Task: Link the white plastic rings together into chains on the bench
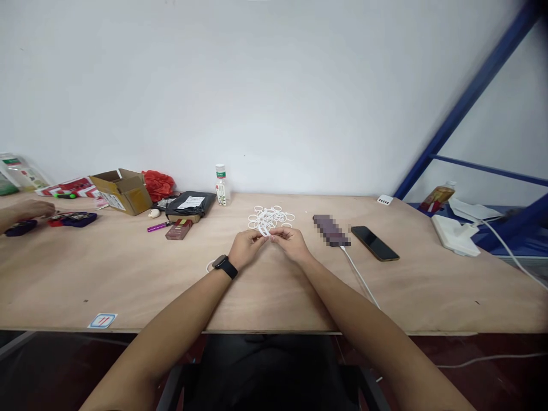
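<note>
My left hand, with a black watch on its wrist, and my right hand meet over the middle of the wooden table. Both are closed in a pinch on a small white ring held between them. Just beyond my fingers lies a loose pile of several white rings. One more white ring peeks out beside my left wrist.
Right of my hands lie a blurred dark device with a white cable and a black phone. A small bottle, black pouch, cardboard box and purple pen sit at the left. Another person's hand rests at the far left.
</note>
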`<move>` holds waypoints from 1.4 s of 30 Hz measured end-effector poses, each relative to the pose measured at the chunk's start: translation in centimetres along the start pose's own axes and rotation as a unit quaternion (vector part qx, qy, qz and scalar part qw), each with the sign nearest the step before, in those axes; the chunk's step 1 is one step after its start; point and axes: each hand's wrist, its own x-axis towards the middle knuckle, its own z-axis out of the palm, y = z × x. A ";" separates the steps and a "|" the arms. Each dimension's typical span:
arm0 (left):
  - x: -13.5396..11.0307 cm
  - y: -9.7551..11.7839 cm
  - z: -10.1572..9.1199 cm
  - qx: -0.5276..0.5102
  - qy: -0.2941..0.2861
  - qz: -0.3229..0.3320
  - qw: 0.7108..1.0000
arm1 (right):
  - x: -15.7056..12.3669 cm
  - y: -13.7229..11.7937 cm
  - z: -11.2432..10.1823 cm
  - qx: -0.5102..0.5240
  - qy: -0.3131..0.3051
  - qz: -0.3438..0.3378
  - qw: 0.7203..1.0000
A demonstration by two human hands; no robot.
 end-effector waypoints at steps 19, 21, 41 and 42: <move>-0.4 1.4 -0.6 0.162 0.020 0.075 0.984 | -1.2 -1.0 0.4 -0.117 0.025 -0.106 0.987; -0.5 1.5 -0.6 0.170 0.015 0.076 0.982 | -1.3 -0.9 0.5 -0.129 0.024 -0.111 0.985; 0.4 -0.2 -3.9 0.196 -0.135 0.007 0.971 | 0.4 0.2 -3.9 -0.444 0.015 -0.051 0.894; 0.4 -0.4 -4.4 0.221 -0.165 -0.011 0.961 | 0.5 0.4 -4.6 -0.475 0.021 -0.031 0.879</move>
